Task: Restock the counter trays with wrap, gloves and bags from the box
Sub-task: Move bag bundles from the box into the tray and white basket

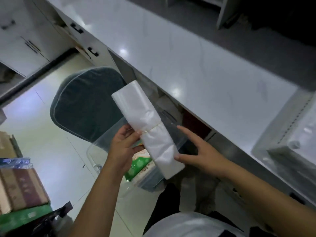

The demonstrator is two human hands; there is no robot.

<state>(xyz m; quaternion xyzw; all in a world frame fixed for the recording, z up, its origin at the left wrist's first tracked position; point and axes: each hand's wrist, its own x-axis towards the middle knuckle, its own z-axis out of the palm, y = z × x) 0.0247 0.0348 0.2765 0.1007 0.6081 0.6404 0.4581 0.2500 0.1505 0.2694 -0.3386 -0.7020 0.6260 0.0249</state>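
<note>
Left hand grips the bags by the band, above the box. My right hand is open, thumb touching the near end. Next I think I carry them right to the tray on the bench.

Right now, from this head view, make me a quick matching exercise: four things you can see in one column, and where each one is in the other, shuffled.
Things:
1. bundle of white bags
2. clear plastic box
3. chair cushion
4. green packet

Places:
A. inside the box
B. held in the left hand
C. below the hands, by the counter
D. beyond the box, left of the counter edge

Pairs: 1-B, 2-C, 3-D, 4-A
</note>
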